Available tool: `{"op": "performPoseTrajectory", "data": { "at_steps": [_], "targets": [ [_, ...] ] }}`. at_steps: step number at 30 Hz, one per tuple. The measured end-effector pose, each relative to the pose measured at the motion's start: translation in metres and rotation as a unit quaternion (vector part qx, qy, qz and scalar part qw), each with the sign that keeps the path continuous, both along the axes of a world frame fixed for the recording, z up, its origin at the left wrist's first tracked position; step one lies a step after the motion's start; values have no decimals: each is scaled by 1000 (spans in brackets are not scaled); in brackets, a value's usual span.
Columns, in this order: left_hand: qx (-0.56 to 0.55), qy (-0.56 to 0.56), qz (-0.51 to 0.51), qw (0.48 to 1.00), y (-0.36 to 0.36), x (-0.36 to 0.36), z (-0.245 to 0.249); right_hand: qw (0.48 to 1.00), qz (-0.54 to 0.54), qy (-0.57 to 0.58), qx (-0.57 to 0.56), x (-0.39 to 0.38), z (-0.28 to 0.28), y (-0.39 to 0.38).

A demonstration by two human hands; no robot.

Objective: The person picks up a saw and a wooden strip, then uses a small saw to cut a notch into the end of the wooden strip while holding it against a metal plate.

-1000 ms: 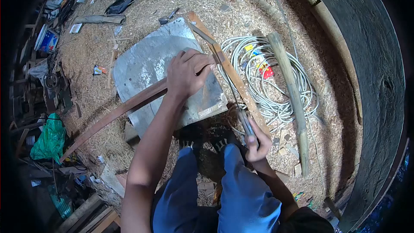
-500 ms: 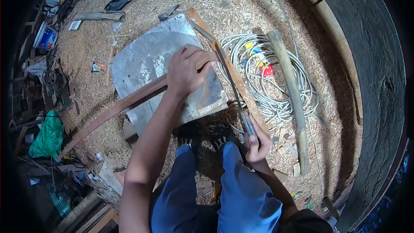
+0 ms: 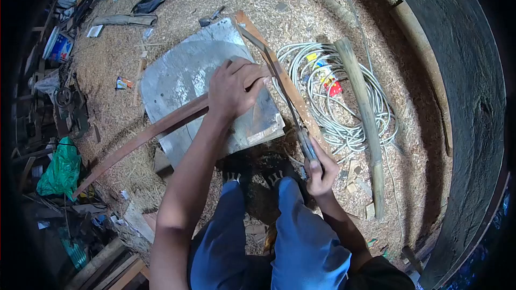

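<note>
My left hand is closed around a long reddish-brown wooden strip, pressing it over a metal-topped work surface. The strip's far end juts past the right edge of that surface. In my right hand is the grey handle of a handsaw, its dark blade seen nearly edge-on. The blade runs up and left from my fist and lies against the strip's end, just beyond my left fingers. Whether the teeth are in the wood cannot be made out. A flat orange-brown board lies beside and beneath the blade.
A coil of pale cable lies to the right, crossed by a wooden pole. Wood shavings cover the ground. A hammer rests beyond the work surface. Scrap and a green plastic bag are at left; a large dark curved trunk-like form stands right.
My right hand and the handsaw have moved slightly forward, up and left along the blade's line. My left hand and the wooden strip stay in place.
</note>
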State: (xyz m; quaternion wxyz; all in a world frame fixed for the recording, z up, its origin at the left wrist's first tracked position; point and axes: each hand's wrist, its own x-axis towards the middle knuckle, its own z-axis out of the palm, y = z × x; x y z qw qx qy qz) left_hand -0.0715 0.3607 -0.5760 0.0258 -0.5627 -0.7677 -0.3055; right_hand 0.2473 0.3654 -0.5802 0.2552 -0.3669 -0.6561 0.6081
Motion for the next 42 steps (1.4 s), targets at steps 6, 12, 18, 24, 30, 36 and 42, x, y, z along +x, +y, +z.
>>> {"op": "performPoseTrajectory", "data": {
  "at_steps": [6,12,18,24,30,36,42],
  "targets": [
    [3,-21,4,1000,-1,3,3,1000,-11,-15,1,4,0,-13],
    [5,-7,-1,1000,-1,1,1,995,-27,60,75,4,-8,-13],
    [-5,-21,1,1000,1,3,2,996,-30,46,69,-16,-10,1],
    [7,-6,5,1000,2,-2,4,996,-24,31,79,3,-6,-13],
    [-35,-60,18,997,5,-2,6,998,-12,43,44,-7,-2,0],
    [-87,-114,79,987,8,-1,7,999,-16,40,6,-7,-2,-6],
    [-69,-108,75,989,9,1,9,997,-37,66,25,15,-7,-19]
  ]
}}
